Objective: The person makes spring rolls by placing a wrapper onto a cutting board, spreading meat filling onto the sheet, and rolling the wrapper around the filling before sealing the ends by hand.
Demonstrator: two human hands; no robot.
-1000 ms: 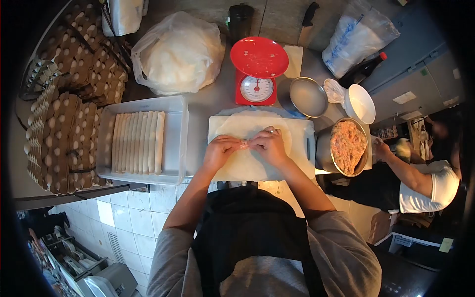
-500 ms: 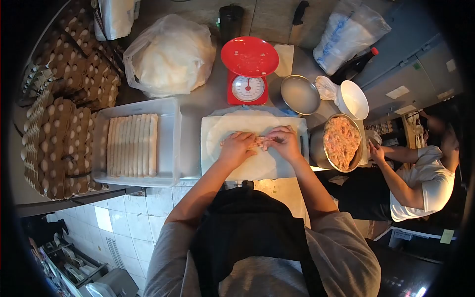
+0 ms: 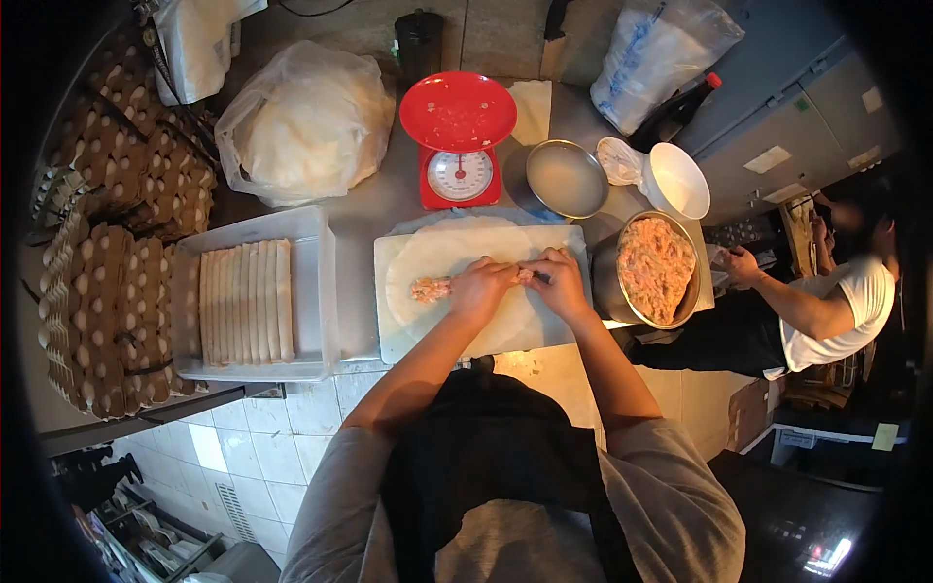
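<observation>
Kitchen prep station, seen from above: I look down on a steel counter (image 3: 374,209) set over white floor tiles, with a second person in a white shirt (image 3: 844,306) working at the far right. Stacked egg cartons (image 3: 107,272) fill the left edge. Beside them a grey tub (image 3: 321,291) holds a row of finished rolls (image 3: 245,301), and behind it sits a plastic bag of wrappers (image 3: 306,121). A red scale (image 3: 459,136) stands at centre back, with an empty steel bowl (image 3: 567,180) and a white bowl (image 3: 678,180) to its right. A steel bowl of minced filling (image 3: 656,269) touches the right end of the white cutting board (image 3: 408,345).

On the board lies one round wrapper (image 3: 428,257), and across its middle runs a strip of filling (image 3: 431,289).

Step in hand, as I judge it: laying and shaping the filling into a line. The next move would call for an even strip, then a tight fold of the near edge over it without tearing the sheet.

My left hand (image 3: 483,289) lies palm-down, fingers curled and pressing on the strip, holding nothing aloft. My right hand (image 3: 557,279) pinches narrowly at the strip's right end. Both forearms angle inward from bent elbows.
</observation>
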